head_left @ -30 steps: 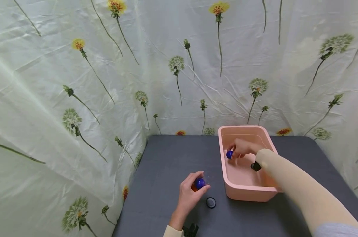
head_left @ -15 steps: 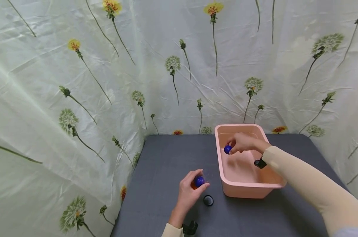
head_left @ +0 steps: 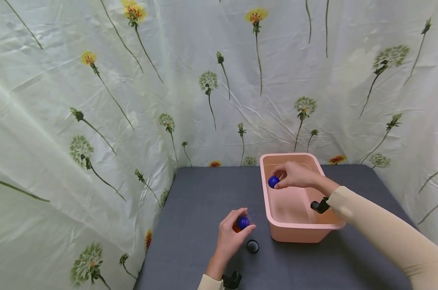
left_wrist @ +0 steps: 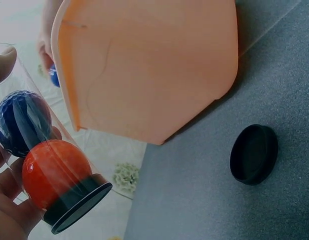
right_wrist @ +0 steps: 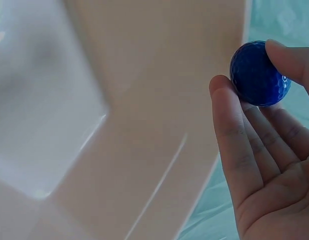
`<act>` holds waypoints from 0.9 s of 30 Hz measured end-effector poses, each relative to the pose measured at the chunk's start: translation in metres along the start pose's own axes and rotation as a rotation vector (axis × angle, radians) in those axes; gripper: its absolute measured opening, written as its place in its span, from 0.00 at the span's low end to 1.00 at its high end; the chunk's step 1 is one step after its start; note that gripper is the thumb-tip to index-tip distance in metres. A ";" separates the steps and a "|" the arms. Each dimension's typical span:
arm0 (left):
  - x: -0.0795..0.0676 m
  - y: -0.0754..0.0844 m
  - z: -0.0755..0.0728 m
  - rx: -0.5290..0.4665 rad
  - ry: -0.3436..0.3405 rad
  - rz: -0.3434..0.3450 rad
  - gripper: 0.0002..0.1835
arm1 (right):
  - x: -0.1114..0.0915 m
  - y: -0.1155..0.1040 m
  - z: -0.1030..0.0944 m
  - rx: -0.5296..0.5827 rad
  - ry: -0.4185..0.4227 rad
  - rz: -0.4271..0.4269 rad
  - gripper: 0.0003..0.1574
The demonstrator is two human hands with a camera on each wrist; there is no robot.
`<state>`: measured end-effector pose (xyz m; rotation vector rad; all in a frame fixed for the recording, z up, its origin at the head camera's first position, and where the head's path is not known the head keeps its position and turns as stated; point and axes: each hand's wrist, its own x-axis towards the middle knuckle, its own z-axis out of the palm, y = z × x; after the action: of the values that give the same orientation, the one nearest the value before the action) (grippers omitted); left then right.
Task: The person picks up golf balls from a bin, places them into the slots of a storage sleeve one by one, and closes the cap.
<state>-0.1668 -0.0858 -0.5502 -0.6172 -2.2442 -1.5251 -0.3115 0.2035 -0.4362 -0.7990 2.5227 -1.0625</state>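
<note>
My left hand [head_left: 231,233] grips a clear tube [left_wrist: 62,145] with a dark base cap. Inside it an orange ball [left_wrist: 55,172] sits at the base, and a dark blue dimpled golf ball [left_wrist: 23,123] lies against it. Over the pink bin [head_left: 291,226], my right hand [head_left: 296,176] pinches another blue golf ball [right_wrist: 258,74] between thumb and fingers. In the head view that ball overlaps the bin's left inner wall, near the rim. A round black cap [left_wrist: 254,154] lies on the table just right of my left hand.
The dark grey table [head_left: 204,193] runs back to a white curtain [head_left: 139,100] printed with dandelions. Along the left side the curtain also hangs close to the table. The bin stands at the table's right, its high walls between my two hands.
My right hand has lifted the blue golf ball up from inside the bin and moved it left toward the rim. The left hand keeps its hold on the tube; the head view has shifted slightly.
</note>
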 end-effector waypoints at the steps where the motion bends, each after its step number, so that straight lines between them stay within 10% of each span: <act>1: 0.000 0.000 0.000 0.001 0.001 -0.001 0.27 | -0.003 -0.004 0.001 0.017 -0.001 -0.016 0.22; 27: 0.001 0.005 0.001 0.011 -0.004 -0.013 0.27 | -0.049 -0.054 0.056 0.260 0.086 -0.105 0.25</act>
<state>-0.1649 -0.0831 -0.5464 -0.6051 -2.2622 -1.5181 -0.2260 0.1696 -0.4334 -0.8328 2.3644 -1.4521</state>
